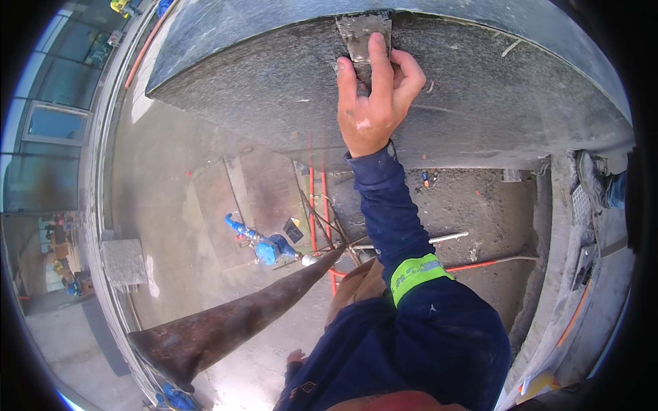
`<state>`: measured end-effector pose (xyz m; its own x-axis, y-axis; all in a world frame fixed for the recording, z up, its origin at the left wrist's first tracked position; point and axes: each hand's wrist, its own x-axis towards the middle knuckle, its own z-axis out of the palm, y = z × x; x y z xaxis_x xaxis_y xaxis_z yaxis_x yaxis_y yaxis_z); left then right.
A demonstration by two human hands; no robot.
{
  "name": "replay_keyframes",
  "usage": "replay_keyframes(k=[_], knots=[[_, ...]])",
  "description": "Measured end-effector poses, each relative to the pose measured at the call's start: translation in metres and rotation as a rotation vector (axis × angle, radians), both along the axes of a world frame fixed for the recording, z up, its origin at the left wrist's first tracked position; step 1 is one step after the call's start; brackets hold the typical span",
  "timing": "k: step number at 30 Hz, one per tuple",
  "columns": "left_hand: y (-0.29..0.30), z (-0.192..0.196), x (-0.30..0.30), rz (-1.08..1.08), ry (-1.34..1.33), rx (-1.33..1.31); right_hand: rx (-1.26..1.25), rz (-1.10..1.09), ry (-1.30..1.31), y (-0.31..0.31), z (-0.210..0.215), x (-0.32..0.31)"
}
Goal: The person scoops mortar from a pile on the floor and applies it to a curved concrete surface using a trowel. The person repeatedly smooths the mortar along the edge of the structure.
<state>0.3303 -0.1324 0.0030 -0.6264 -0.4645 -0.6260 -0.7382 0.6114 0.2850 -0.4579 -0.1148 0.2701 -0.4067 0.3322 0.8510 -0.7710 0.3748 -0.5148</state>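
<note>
While the left hand (296, 355) hangs low beside the dark blue jacket (445, 335), too small to tell whether it holds anything, the right hand (373, 113) reaches up to a flat grey plate (363, 41) at the upper edge of a dark grey slab (267, 89). Its fingers are nearly closed on the plate: index along the face, thumb to the left, the others curled at the right. Below, a blue fitting (269, 251) sits near orange-red pipes (324, 205) and a rusty post (233, 318).
</note>
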Motion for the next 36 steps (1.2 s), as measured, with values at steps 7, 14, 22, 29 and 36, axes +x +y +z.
replay_keyframes(k=[7, 14, 22, 29, 36], knots=[[-0.007, -0.017, -0.003, -0.116, -0.434, 0.086, 0.111, 0.131, -0.26, 0.02, -0.016, 0.046], [-0.001, -0.055, -0.043, -0.135, -0.361, 0.202, 0.686, 0.087, -0.354, 0.089, 0.042, 0.069], [0.005, -0.144, -0.095, 0.681, -0.021, 0.592, 1.18, -0.096, -0.031, 0.1, 0.099, 0.046], [0.013, -0.144, -0.124, 1.312, -0.044, 0.729, 1.28, -0.19, 0.043, 0.088, 0.101, 0.044], [0.007, -0.166, -0.079, 0.545, 0.004, 0.546, 1.289, -0.248, 0.016, 0.087, 0.105, 0.047]])
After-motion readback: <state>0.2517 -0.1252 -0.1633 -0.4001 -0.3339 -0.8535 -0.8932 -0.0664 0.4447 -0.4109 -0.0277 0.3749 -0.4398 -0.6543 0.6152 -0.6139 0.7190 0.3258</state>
